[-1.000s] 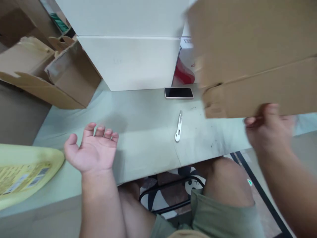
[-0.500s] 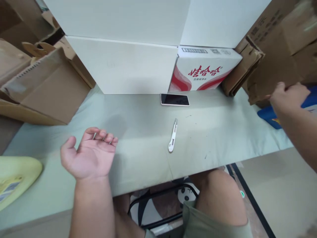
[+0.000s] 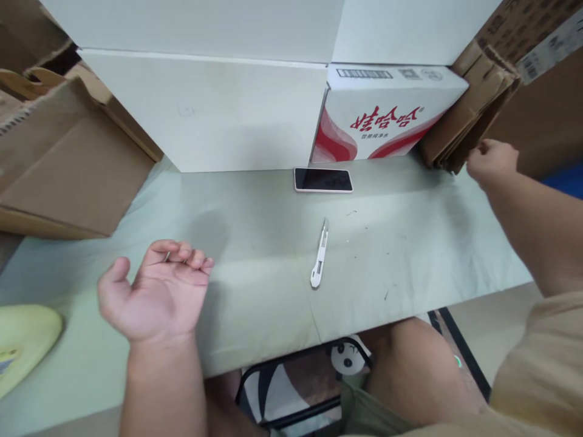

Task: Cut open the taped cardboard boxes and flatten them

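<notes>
My left hand (image 3: pixel 157 291) rests palm up over the left part of the table, fingers loosely bent and apart, holding nothing. At the right, my right hand (image 3: pixel 492 161) is closed, its fingers curled beside the folded brown cardboard (image 3: pixel 469 109); whatever it may hold is hidden. A white utility knife (image 3: pixel 320 255) lies on the cloth between the hands. Behind it, a phone (image 3: pixel 323 180) lies flat, screen up and dark, in front of the white boxes.
Plain white boxes (image 3: pixel 204 115) and a white carton with red lettering (image 3: pixel 387 115) line the back. An open brown box (image 3: pixel 77 164) stands left, a pale yellow bottle (image 3: pixel 27 340) lies front left. Something blue (image 3: pixel 567 185) shows at the right edge. A green cloth (image 3: pixel 264 291) covers the table.
My right hand has moved left and slightly up in view, away from the blue object toward the folded cardboard. My view has shifted a little; my left hand keeps its pose.
</notes>
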Motion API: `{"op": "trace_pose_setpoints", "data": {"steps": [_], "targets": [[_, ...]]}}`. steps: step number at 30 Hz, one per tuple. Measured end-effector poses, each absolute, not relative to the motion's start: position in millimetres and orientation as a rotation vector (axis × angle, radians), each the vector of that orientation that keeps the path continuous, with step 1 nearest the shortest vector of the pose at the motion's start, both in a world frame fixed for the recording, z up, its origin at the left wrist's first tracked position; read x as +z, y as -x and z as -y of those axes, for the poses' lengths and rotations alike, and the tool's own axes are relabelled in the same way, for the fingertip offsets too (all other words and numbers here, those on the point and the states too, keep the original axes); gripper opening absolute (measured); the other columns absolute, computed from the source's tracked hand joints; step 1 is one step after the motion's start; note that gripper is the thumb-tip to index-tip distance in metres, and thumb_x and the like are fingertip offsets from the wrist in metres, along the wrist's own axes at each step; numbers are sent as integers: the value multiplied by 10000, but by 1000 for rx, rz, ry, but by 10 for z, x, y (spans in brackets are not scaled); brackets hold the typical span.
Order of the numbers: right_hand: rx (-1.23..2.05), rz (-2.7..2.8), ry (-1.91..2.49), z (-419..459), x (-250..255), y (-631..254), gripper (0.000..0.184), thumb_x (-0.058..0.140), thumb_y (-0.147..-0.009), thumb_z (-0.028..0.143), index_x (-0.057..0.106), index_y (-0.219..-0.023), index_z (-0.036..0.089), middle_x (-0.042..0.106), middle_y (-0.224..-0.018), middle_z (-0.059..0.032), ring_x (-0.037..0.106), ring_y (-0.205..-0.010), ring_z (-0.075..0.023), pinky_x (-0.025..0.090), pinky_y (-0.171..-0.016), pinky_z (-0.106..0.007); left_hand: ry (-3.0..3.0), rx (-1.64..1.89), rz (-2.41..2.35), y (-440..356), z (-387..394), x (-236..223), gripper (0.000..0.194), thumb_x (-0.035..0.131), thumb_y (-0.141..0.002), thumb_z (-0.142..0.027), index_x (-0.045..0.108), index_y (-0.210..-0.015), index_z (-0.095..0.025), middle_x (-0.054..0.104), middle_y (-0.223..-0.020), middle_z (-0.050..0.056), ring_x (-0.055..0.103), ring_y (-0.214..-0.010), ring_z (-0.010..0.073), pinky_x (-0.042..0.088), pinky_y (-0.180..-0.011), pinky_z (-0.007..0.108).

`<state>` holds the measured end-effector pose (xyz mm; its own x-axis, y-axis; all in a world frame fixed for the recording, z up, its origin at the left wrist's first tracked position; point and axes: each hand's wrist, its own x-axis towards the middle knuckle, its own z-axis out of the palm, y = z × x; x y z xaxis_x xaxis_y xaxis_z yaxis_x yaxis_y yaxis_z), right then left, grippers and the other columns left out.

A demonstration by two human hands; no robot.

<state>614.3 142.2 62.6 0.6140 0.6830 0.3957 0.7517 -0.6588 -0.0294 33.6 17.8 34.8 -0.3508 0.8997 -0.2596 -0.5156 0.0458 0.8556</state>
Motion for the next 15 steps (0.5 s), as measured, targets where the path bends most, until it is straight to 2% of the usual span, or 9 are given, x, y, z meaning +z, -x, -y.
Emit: {"op": "trace_pose_setpoints", "data": {"steps": [3, 6, 9, 12, 15], "targets": [[-353, 1089, 2613, -1312, 714, -6027, 291, 646, -1001, 81, 819, -1178, -72, 801, -1079, -344, 774, -997, -253, 485, -775, -391, -459, 1585, -1143, -331, -176, 336, 468, 898, -492, -614, 669, -662, -243, 436, -762, 36, 462, -698, 181, 499, -557, 329], [-293, 1071, 2464, -1228, 843, -5823, 404, 602, -1006, 39, 735, -1378, -48, 767, -1265, -344, 745, -1201, -267, 499, -914, -392, -433, 1631, -1140, -301, -165, 344, 448, 842, -518, -622, 649, -648, -240, 423, -740, 29, 448, -677, 175, 485, -544, 324], [-214, 1151, 2267, -1201, 974, -5484, 418, 568, -994, 15, 732, -1375, -42, 772, -1265, -324, 752, -1135, -227, 510, -905, -382, -390, 1670, -1119, -244, -127, 369, 408, 775, -566, -615, 643, -641, -236, 426, -720, 23, 442, -647, 160, 477, -540, 308], [-96, 1354, 2038, -1240, 1046, -4942, 345, 599, -924, -39, 819, -1182, 19, 810, -1131, -263, 737, -943, -178, 516, -853, -390, -388, 1695, -1088, -162, -76, 376, 377, 710, -621, -598, 645, -634, -227, 463, -697, 30, 468, -633, 154, 484, -560, 298], [60, 1665, 1752, -1304, 989, -4131, 299, 660, -857, -41, 841, -1014, 138, 822, -1068, -164, 722, -895, -182, 544, -847, -379, -429, 1814, -1138, -78, -42, 350, 393, 646, -650, -608, 630, -605, -217, 491, -654, 40, 491, -618, 155, 480, -568, 291]]}}
